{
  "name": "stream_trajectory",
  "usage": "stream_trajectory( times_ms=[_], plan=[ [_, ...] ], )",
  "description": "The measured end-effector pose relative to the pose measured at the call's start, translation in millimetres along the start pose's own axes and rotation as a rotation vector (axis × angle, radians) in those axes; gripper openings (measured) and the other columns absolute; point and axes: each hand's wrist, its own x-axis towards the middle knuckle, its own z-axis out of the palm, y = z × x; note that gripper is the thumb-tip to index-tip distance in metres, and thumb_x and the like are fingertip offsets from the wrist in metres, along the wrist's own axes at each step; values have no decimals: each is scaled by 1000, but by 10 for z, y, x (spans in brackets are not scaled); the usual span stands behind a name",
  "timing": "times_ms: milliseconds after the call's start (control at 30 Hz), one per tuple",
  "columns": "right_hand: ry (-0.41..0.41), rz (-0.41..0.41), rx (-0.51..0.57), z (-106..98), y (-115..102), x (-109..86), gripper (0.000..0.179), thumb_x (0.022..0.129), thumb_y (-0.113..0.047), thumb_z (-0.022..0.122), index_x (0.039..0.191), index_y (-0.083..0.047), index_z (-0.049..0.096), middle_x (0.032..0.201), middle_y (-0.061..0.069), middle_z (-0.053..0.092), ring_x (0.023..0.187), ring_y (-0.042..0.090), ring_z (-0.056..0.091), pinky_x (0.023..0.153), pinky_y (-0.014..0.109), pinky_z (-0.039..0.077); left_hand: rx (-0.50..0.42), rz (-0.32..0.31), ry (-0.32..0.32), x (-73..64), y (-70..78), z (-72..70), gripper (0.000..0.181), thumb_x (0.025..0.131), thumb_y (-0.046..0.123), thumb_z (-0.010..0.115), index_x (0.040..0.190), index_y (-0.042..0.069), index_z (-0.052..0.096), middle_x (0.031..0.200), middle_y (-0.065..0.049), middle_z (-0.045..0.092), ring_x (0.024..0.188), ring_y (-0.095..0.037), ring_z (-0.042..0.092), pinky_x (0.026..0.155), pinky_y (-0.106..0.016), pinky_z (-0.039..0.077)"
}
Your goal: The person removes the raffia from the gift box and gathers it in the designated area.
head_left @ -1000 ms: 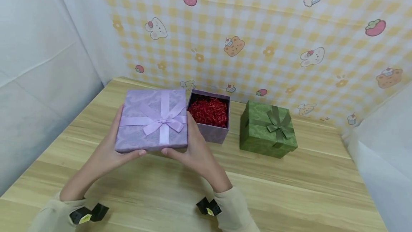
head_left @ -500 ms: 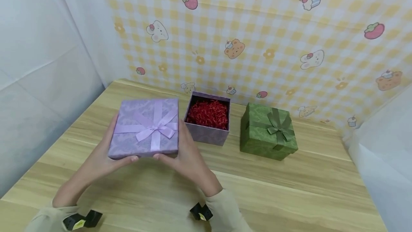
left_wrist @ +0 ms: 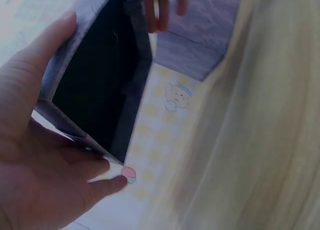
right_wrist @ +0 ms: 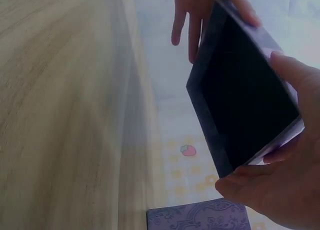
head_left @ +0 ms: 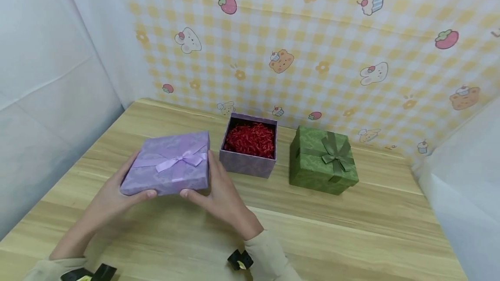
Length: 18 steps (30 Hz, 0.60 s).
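Both hands hold a purple patterned box lid [head_left: 164, 174] with a lilac ribbon bow, tilted above the table at left in the head view. The left hand [head_left: 113, 196] grips its left side, thumb along the near edge; the right hand [head_left: 220, 190] grips the right side the same way. The wrist views look into the lid's dark hollow underside [left_wrist: 100, 75]. Just right of the lid stands the open purple box [head_left: 248, 163], filled with red shredded paper [head_left: 251, 138].
A green gift box [head_left: 324, 159] with a dark green bow stands closed to the right of the purple box. Behind the wooden table [head_left: 351, 237] hangs a yellow checked cloth [head_left: 250, 34]. White sheets [head_left: 50, 55] hang at either side.
The hands have carried the lid left and lower, away from the open purple box. The lid now tilts, its right side higher. Both boxes stay in place.
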Motion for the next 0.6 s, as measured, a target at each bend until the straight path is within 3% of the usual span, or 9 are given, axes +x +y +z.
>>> stream_trajectory(
  times_ms=[167, 367, 467, 600],
  plan=[
    [-30, 40, -20, -13, 2, -15, 100, 81, -56, 63, 151, -14, 5, 153, 2, 17, 136, 16, 20, 105, 42, 28, -9, -61, -31, -3, 44, -60, 100, 79, 27, 74, 151, 22, 4, 145, -32, 20, 125, -53, 26, 89, -69, 25],
    [-54, 44, -31, -59, 6, -25, 101, 80, -56, 64, 151, -14, 6, 152, 6, 18, 136, 18, 21, 104, 42, 29, -21, -54, -39, 2, 71, -86, 96, 81, 27, 72, 151, 16, 7, 143, -33, 24, 124, -51, 29, 89, -68, 26],
    [-58, -5, -103, -114, 27, -16, 101, 79, -52, 67, 150, -10, 10, 152, 9, 17, 138, 21, 18, 105, 41, 27, -33, -42, -47, -2, 82, -87, 93, 83, 26, 70, 151, 12, 9, 142, -33, 27, 123, -50, 31, 90, -67, 27],
    [-52, -124, -226, -200, 77, 12, 88, 86, -33, 68, 149, -4, 13, 152, 13, 19, 137, 26, 23, 106, 37, 25, -29, -46, -59, -7, 97, -80, 92, 83, 27, 69, 151, 10, 9, 142, -33, 26, 124, -51, 30, 90, -68, 27]
  ],
)
